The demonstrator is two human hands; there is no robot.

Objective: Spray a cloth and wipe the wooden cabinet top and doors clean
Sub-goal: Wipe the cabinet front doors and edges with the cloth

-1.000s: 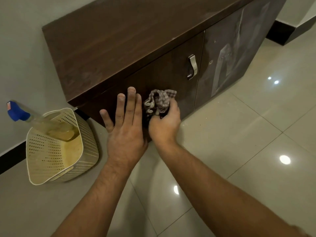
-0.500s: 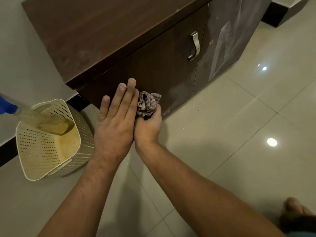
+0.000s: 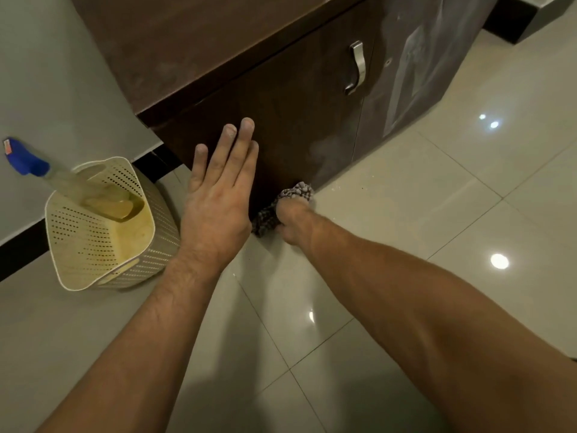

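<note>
A dark wooden cabinet (image 3: 218, 42) stands against the wall, its top dusty. My left hand (image 3: 218, 195) lies flat and open against the left door (image 3: 293, 114), fingers together pointing up. My right hand (image 3: 293, 220) is shut on a bunched checked cloth (image 3: 296, 190) and presses it against the bottom edge of that door, at floor level. A metal handle (image 3: 357, 67) sits at the door's right side. The right door (image 3: 412, 73) shows pale dusty smears. A spray bottle (image 3: 71, 185) with a blue head leans in a cream basket.
The perforated cream basket (image 3: 93, 245) stands on the tiled floor left of the cabinet, close to my left wrist. Glossy floor tiles (image 3: 437, 214) spread to the right and front. A black skirting runs along the wall behind the basket.
My right hand has slid the cloth down the left door, from mid-height to the bottom edge by the floor. My left hand stays flat on the door.
</note>
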